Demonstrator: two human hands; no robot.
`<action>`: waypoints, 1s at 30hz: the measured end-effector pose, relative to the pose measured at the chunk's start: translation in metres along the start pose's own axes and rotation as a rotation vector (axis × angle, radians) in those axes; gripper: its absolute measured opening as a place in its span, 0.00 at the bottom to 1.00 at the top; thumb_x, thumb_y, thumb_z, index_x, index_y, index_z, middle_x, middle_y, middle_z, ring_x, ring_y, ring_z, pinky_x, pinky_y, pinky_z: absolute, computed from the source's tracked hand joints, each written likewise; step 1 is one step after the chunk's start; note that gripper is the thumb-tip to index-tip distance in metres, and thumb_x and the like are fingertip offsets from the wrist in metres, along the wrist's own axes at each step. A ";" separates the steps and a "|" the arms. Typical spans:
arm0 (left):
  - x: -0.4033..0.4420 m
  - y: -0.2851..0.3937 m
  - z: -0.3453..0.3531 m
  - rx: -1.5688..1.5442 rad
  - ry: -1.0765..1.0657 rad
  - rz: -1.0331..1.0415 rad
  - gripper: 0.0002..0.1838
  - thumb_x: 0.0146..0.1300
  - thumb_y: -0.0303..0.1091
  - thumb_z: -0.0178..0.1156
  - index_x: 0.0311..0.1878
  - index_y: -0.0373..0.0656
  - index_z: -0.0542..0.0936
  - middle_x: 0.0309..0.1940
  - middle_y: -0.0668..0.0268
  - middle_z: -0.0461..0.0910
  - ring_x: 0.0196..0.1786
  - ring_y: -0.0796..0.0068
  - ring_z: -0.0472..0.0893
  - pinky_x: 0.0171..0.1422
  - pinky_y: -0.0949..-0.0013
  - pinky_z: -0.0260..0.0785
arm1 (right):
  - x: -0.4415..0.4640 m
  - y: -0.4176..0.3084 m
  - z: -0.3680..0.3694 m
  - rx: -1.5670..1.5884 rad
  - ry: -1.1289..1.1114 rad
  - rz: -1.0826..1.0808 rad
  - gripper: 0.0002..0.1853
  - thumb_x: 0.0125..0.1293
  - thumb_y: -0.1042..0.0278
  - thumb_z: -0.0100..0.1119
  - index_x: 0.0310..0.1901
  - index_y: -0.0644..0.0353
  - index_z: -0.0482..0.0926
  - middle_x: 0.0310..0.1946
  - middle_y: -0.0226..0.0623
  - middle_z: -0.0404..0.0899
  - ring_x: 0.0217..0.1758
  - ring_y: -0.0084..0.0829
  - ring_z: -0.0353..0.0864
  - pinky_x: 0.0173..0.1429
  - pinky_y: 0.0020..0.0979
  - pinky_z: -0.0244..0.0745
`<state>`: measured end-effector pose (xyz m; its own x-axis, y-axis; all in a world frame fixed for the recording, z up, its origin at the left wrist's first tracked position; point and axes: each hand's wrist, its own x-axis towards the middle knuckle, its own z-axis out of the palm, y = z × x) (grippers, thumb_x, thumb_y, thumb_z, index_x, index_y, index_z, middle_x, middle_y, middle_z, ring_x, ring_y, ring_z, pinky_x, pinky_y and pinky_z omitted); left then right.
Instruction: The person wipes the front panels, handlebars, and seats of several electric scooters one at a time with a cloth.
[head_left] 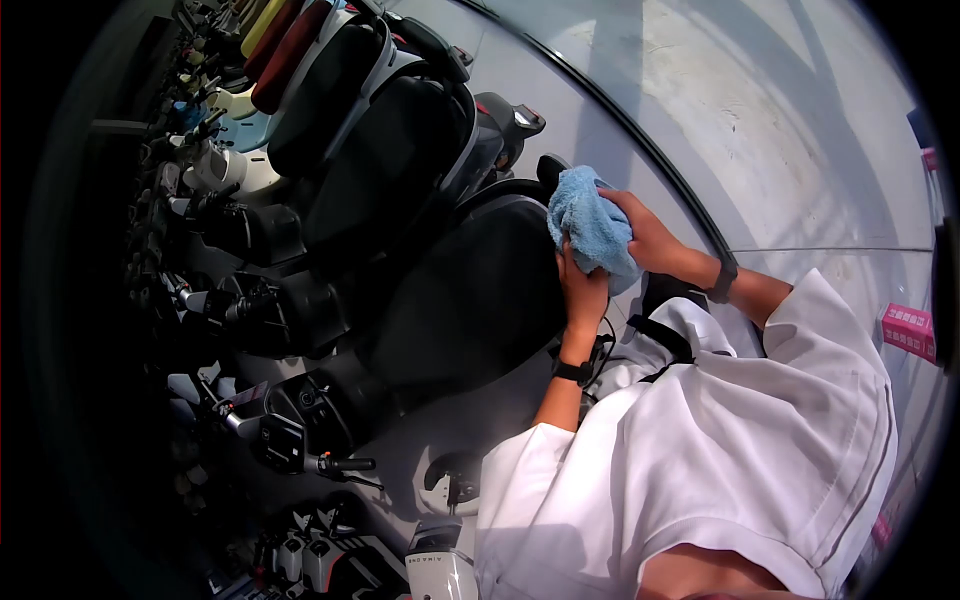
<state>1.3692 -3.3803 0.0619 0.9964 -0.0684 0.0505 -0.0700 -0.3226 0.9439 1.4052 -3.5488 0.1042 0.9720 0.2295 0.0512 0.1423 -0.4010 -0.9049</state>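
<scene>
A light blue cloth (588, 215) is bunched at the tail end of a black scooter seat (470, 300), by the dark grab rail (550, 170). My right hand (640, 235) grips the cloth from the right, its fingers curled over the upper side. From below, my left hand (583, 285) presses into the same cloth with its fingers closed on it, close beside the seat's edge. The cloth covers whatever lies directly under it. A dark band circles each of my wrists.
More scooters stand side by side toward the upper left, with a neighbouring black seat (395, 150) close by. This scooter's handlebar (345, 465) is at lower left, near a white scooter part (440, 565). Behind runs a dark floor track (640, 135); a pink sign (908, 330) is at right.
</scene>
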 end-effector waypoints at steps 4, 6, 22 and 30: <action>0.019 0.019 0.014 0.034 0.296 -0.109 0.31 0.57 0.23 0.59 0.66 0.33 0.67 0.62 0.43 0.69 0.67 0.42 0.68 0.72 0.54 0.57 | 0.043 0.016 -0.016 0.137 -0.215 -0.066 0.46 0.46 0.86 0.53 0.72 0.53 0.57 0.66 0.54 0.61 0.69 0.55 0.64 0.72 0.42 0.62; 0.024 0.029 0.029 0.058 0.387 -0.165 0.31 0.56 0.23 0.59 0.66 0.33 0.67 0.62 0.43 0.69 0.67 0.42 0.67 0.72 0.54 0.56 | 0.058 0.018 -0.025 0.139 -0.293 -0.094 0.46 0.46 0.85 0.54 0.72 0.52 0.56 0.67 0.55 0.59 0.69 0.56 0.64 0.71 0.42 0.63; 0.018 0.081 0.096 0.517 0.594 -0.229 0.31 0.55 0.28 0.67 0.63 0.32 0.70 0.65 0.39 0.62 0.68 0.34 0.64 0.71 0.45 0.58 | 0.103 0.041 -0.089 0.126 -0.808 -0.207 0.30 0.57 0.63 0.67 0.60 0.61 0.68 0.49 0.46 0.74 0.55 0.50 0.76 0.60 0.41 0.70; 0.075 0.104 0.107 0.351 0.761 -0.235 0.33 0.55 0.29 0.69 0.64 0.32 0.69 0.64 0.43 0.68 0.68 0.40 0.68 0.69 0.51 0.60 | 0.184 0.037 -0.103 0.264 -0.904 -0.435 0.31 0.56 0.64 0.68 0.62 0.59 0.70 0.53 0.46 0.73 0.59 0.49 0.75 0.61 0.40 0.71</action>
<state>1.4311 -3.5203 0.1288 0.7400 0.6453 0.1899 0.2553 -0.5306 0.8082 1.6087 -3.6131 0.1234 0.3276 0.9314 0.1588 0.2960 0.0585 -0.9534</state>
